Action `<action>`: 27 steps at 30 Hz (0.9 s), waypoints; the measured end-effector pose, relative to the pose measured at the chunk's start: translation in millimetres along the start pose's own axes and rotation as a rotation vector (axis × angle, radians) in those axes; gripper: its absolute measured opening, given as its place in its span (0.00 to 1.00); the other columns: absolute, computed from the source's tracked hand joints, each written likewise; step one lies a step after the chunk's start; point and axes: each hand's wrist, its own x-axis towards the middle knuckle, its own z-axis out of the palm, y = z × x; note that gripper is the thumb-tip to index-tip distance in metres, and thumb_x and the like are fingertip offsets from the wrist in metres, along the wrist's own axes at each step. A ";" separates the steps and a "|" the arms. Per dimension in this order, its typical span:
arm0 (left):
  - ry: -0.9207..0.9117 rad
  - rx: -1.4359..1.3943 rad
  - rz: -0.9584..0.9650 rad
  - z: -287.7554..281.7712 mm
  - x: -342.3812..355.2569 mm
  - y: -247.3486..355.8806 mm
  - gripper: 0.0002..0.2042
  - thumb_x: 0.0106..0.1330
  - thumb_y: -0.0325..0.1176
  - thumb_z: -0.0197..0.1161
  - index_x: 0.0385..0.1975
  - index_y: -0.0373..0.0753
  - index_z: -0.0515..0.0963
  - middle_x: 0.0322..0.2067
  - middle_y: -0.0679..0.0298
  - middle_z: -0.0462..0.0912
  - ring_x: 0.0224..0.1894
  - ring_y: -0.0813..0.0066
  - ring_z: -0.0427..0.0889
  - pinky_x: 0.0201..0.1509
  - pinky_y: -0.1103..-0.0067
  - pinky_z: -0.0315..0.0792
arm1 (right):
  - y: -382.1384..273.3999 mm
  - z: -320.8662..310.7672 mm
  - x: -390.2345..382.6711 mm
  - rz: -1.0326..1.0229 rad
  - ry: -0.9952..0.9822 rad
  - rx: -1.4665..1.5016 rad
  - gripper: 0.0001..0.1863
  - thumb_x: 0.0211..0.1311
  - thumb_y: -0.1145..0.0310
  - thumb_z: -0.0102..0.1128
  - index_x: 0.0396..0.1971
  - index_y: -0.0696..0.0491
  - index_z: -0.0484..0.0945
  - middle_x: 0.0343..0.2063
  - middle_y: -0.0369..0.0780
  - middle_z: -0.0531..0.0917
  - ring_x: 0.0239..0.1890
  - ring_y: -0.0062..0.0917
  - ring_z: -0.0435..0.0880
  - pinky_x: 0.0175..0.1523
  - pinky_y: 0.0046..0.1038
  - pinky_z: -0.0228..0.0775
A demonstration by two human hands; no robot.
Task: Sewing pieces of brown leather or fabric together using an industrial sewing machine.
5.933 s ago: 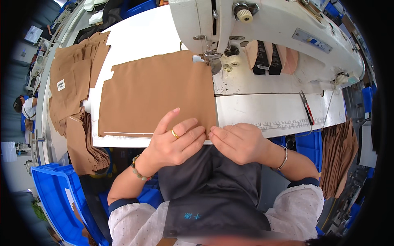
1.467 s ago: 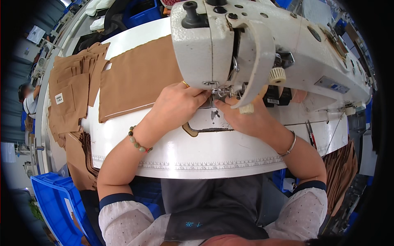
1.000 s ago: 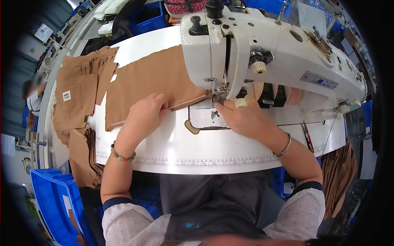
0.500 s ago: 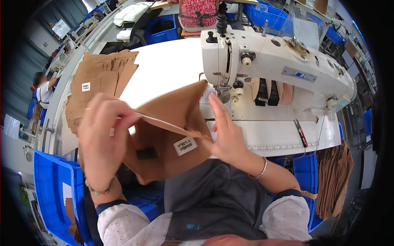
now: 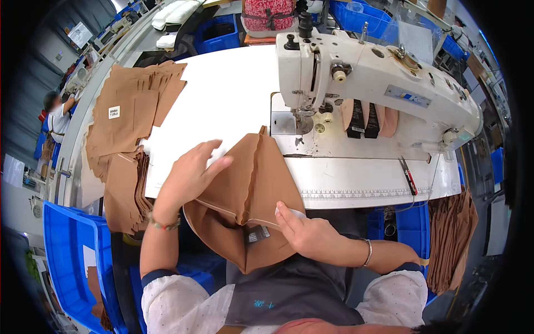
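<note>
A brown sewn fabric piece (image 5: 272, 178) lies over the front edge of the sewing table, with a raised seam running down its middle. Its lower part opens into a fold near my lap, where a dark label (image 5: 257, 234) shows inside. My left hand (image 5: 192, 175) is over its left upper side, thumb and fingers spread, fingertips slightly blurred. My right hand (image 5: 306, 234) is closed at the piece's right edge, fingers together; a small white bit shows beside the fingers. Just beyond the fabric tip is the needle area of a white sewing machine (image 5: 384, 83).
Brown cut pieces (image 5: 125, 106) lie stacked at left, with more folded brown pieces (image 5: 125, 186) at the table's left edge. Red-handled snips (image 5: 409, 177) rest at right near a ruler strip (image 5: 361, 196). Blue bins (image 5: 72, 250) flank me. Another person (image 5: 57, 117) sits far left.
The fabric piece has been lowered and turned, its seam now facing up. My left hand has let go of its edge and moved right; my right hand has come down toward me, closing on the edge.
</note>
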 end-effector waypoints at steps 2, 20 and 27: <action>0.065 -0.109 -0.116 21.1 22.5 10.8 0.21 0.70 0.45 0.72 0.50 0.31 0.83 0.48 0.48 0.89 0.43 0.56 0.89 0.50 0.69 0.81 | -3.5 -0.8 -1.0 -0.010 -0.049 -0.025 0.21 0.60 0.70 0.64 0.51 0.67 0.83 0.59 0.59 0.83 0.21 0.20 0.83 0.21 0.21 0.77; -0.095 -0.952 -0.063 -3.4 -3.5 40.2 0.07 0.73 0.30 0.71 0.40 0.36 0.80 0.28 0.77 0.75 0.32 0.89 0.68 0.37 0.86 0.66 | 78.8 -29.6 52.7 0.654 0.117 1.498 0.06 0.72 0.73 0.68 0.38 0.62 0.86 0.31 0.33 0.87 0.34 0.10 0.82 0.39 0.17 0.74; -0.157 -1.073 -0.146 -0.1 -5.8 46.6 0.07 0.72 0.31 0.73 0.42 0.34 0.85 0.30 0.75 0.79 0.32 0.89 0.72 0.37 0.86 0.67 | 67.9 -29.0 40.8 0.662 0.149 1.568 0.08 0.73 0.72 0.68 0.42 0.63 0.85 0.32 0.33 0.87 0.33 0.09 0.81 0.39 0.17 0.74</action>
